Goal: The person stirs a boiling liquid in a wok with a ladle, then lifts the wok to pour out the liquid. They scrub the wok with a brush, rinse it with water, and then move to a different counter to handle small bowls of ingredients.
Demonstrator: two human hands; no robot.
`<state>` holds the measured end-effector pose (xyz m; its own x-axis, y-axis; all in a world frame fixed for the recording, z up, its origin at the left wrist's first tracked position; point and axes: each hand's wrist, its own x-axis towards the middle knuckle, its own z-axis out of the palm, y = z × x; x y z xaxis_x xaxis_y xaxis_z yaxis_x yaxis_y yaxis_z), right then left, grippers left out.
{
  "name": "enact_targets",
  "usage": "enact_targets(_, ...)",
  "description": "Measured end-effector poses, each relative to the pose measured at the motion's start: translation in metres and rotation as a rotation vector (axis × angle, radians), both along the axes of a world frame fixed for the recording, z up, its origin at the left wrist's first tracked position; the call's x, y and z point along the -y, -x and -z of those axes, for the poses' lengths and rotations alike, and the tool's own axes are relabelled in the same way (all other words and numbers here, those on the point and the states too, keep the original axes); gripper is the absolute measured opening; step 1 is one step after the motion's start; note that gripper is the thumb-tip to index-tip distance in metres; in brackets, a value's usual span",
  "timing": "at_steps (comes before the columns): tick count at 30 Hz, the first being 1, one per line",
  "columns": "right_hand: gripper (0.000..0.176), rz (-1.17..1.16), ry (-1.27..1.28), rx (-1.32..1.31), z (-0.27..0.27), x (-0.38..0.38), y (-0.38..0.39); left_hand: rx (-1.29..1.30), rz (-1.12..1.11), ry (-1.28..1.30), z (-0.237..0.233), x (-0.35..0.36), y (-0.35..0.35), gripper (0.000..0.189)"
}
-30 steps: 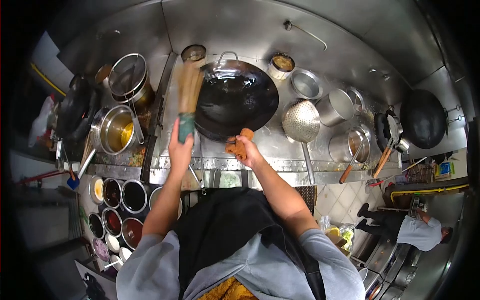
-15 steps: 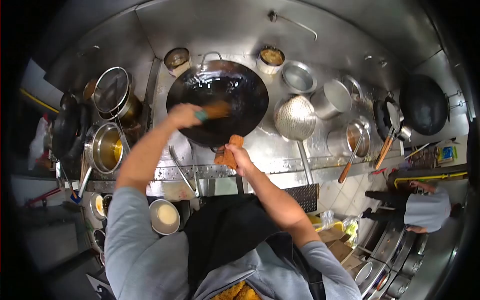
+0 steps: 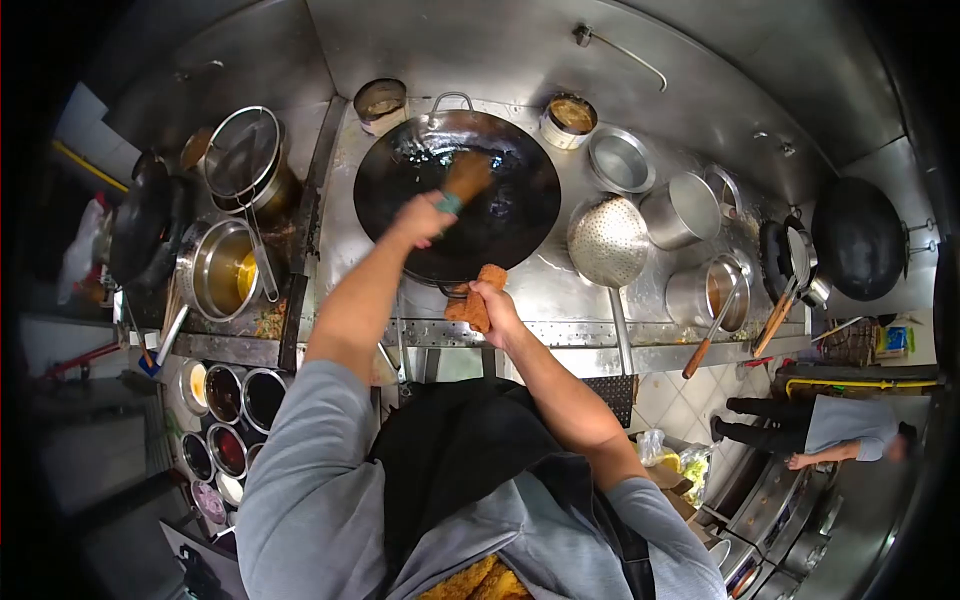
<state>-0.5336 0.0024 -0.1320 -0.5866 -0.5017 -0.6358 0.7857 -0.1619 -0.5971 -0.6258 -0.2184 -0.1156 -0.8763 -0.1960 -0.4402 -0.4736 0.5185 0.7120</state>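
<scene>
A large black wok sits on the steel stove, its far loop handle upright at the back. My left hand is closed around a wok brush with tan bristles and a green band. The bristles are blurred and reach into the middle of the wok. At the near rim, my right hand grips a folded orange-brown cloth over the wok's near handle, which the cloth mostly covers. Right of the wok lies a perforated skimmer, its long handle pointing toward me.
Two tins stand behind the wok. Steel pots and a wood-handled ladle lie to the right. On the left are a strainer and a pot of yellow liquid. Sauce containers stand lower left. Another person stands far right.
My left hand has swung the brush rightward and upward inside the wok, its bristles now pointing farther back. The view has shifted, revealing more sauce containers. My right hand keeps its grip on the cloth.
</scene>
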Motion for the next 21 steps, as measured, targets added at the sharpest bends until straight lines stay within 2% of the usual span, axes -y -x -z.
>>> enact_targets(2,0.031,-0.031,-0.005,-0.047,0.007,0.000,0.002,0.009,0.065,-0.037,-0.016,-0.040,-0.021,0.070)
enact_targets(3,0.031,-0.024,-0.001,-0.042,0.004,0.002,0.001,0.015,0.072,-0.033,-0.021,-0.038,-0.029,0.070)
enact_targets(5,0.030,0.017,-0.086,-0.003,-0.013,0.004,-0.001,-0.003,0.300,-0.028,-0.034,-0.016,-0.048,0.069)
enact_targets(6,0.030,0.017,-0.080,-0.008,-0.013,0.005,0.000,0.106,0.361,0.091,-0.051,0.012,-0.049,0.069)
enact_targets(7,0.030,0.024,-0.027,-0.010,-0.013,0.004,-0.002,-0.187,0.498,0.545,-0.015,0.056,-0.040,0.063)
enact_targets(8,0.030,0.030,0.026,-0.010,-0.011,0.004,-0.003,-0.057,0.462,0.681,-0.049,0.077,-0.037,0.056)
enact_targets(9,0.030,0.030,0.030,-0.010,-0.009,0.004,-0.004,0.028,0.252,0.831,-0.052,0.104,-0.025,0.052)
enact_targets(10,0.031,0.025,-0.004,-0.025,-0.007,0.003,-0.004,-0.022,0.150,0.844,-0.091,0.109,-0.033,0.056)
enact_targets(12,0.031,0.023,-0.037,-0.036,-0.007,0.003,-0.003,-0.153,-0.114,0.774,-0.105,0.127,-0.030,0.057)
enact_targets(13,0.032,0.006,-0.071,-0.033,-0.009,0.003,-0.003,-0.149,-0.115,0.774,-0.104,0.127,-0.036,0.057)
enact_targets(15,0.036,-0.003,-0.115,-0.052,-0.006,0.002,-0.004,-0.395,-0.361,0.595,-0.099,0.124,-0.057,0.061)
enact_targets(16,0.036,-0.016,-0.112,-0.054,-0.004,0.001,-0.005,-0.397,-0.402,0.493,-0.086,0.122,-0.068,0.063)
enact_targets(18,0.042,-0.024,-0.095,-0.125,-0.001,-0.006,-0.006,-0.562,-0.518,0.371,-0.055,0.103,-0.103,0.062)
enact_targets(19,0.048,0.007,-0.075,-0.130,0.015,-0.012,-0.006,-0.566,-0.612,0.262,-0.029,0.093,-0.123,0.060)
enact_targets(20,0.048,0.039,-0.100,-0.107,0.002,-0.019,-0.011,-0.568,-0.702,0.151,-0.011,0.081,-0.144,0.059)
enact_targets(21,0.048,0.055,-0.121,-0.139,0.016,-0.030,-0.013,-0.551,-0.788,-0.014,-0.011,0.055,-0.168,0.059)
